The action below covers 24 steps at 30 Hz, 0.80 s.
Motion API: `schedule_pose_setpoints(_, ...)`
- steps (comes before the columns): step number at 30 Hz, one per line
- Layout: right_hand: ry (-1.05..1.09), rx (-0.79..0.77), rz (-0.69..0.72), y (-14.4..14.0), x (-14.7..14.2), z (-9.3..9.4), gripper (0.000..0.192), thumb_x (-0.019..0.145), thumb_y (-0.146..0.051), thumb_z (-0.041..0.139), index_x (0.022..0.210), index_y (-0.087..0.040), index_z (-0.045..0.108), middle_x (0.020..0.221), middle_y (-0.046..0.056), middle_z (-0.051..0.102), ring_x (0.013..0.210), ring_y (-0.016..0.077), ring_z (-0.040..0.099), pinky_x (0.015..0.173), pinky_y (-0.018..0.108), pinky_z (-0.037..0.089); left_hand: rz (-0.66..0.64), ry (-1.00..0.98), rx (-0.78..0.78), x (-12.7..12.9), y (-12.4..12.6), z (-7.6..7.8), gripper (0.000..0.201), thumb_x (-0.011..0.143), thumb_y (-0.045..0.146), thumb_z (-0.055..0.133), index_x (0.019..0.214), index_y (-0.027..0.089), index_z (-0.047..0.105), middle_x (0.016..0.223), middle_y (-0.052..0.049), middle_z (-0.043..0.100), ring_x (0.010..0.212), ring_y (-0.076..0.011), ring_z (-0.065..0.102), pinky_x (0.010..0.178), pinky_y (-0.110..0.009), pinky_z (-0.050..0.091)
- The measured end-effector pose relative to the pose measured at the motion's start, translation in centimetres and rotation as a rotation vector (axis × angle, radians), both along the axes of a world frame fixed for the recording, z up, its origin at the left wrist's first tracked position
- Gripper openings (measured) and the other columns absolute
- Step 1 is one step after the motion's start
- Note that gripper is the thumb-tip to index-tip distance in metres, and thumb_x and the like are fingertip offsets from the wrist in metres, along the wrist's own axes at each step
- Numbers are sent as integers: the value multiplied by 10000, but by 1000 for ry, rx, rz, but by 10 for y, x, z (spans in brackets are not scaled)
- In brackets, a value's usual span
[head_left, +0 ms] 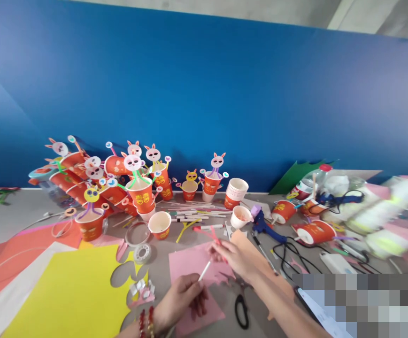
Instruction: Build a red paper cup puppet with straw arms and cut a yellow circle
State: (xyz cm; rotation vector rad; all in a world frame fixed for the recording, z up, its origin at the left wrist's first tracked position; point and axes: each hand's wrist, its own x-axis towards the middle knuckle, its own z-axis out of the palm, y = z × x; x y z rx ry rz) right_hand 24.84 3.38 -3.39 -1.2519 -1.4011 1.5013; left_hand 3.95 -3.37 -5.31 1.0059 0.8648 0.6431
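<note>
In the head view, a white stick (204,271) is pinched in the closed fingers of the left hand (181,296), which rests low on the near side of the table (27,211) over a pink paper sheet (189,263). The stick is angled up and to the right, toward the right hand (232,256), so that its far end is offered to the other hand's work. A beaded bracelet (146,322) is worn on the left wrist, which is bent inward.

A pink pipe cleaner (209,233) is gripped between the fingertips of the right hand, closed around it just above the pink sheet; its free end is seen reaching left and far. The right forearm is stretched across from the near right, with the palm turned down.

Black-handled scissors (241,307) are laid between the two forearms, touching the pink sheet's edge, probably kept within reach. A blue glue gun (264,225) is set just beyond the right hand, its cord trailing right. A yellow sheet (70,295) with cut-out gaps is spread at the near left. Red paper cups (141,197) topped with bunny faces are gathered at the far left against the blue wall (204,94), apparently put aside as finished.
</note>
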Motion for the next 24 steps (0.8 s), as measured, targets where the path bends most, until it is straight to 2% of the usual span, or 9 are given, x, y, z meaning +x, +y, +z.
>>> schedule_pose_setpoints(2,12,55,-129,2,6,2,495,842,-662,587,977,-202,711,1056,101,704,923,250,659,745,331,555,-6,10,5,0,-1,0,557,796,694,552,731,142,572,557,-27,613,453,-109,555,475,-228,417)
schedule_pose_setpoints(4,49,90,-180,3,3,4,472,867,-644,569,1026,-220,701,1160,99,676,1041,262,621,816,336,539,-19,19,17,-1,-2,1,559,799,699,547,741,143,572,572,-27,614,463,-111,557,482,-233,423)
schedule_pose_setpoints(7,158,57,-53,-1,-20,6,476,880,-631,564,994,-195,716,1157,117,681,1079,263,616,852,360,543,-39,37,42,0,-3,2,556,800,697,555,754,143,579,587,-19,601,479,-113,559,487,-237,430)
schedule_pose_setpoints(9,203,9,69,-3,-43,6,523,888,-651,531,979,-176,731,1079,122,705,988,247,657,781,364,565,-47,52,60,1,-5,3,556,797,698,562,743,145,576,586,-11,589,479,-109,549,481,-232,426)
schedule_pose_setpoints(11,207,-3,142,3,-62,6,521,851,-647,593,896,-154,753,924,109,729,867,238,686,749,373,570,-55,65,74,1,-6,4,550,797,695,567,725,149,573,584,-7,583,474,-103,534,472,-224,420)
schedule_pose_setpoints(14,200,56,95,21,-75,8,479,825,-648,625,853,-191,764,860,71,728,873,230,676,851,384,538,-65,73,86,-1,-7,6,534,805,669,584,703,145,585,590,-12,591,465,-94,523,467,-216,418)
schedule_pose_setpoints(17,208,118,-36,37,-68,11,521,841,-698,550,920,-224,753,923,64,729,985,246,646,914,388,505,-64,56,82,-5,-8,6,526,800,641,618,684,128,611,608,-31,615,454,-86,520,458,-210,414)
schedule_pose_setpoints(19,212,121,-80,37,-54,12,545,844,-702,537,916,-204,746,951,80,731,977,256,653,898,396,513,-44,30,66,-7,-8,5,520,801,629,625,676,124,614,607,-41,625,449,-88,525,444,-205,404)
schedule_pose_setpoints(24,143,107,-207,13,-11,14,448,849,-610,611,828,-181,740,905,88,740,848,227,665,820,357,517,113,-50,18,-11,-4,12,474,846,605,578,697,155,566,558,23,546,422,-90,528,428,-204,413)
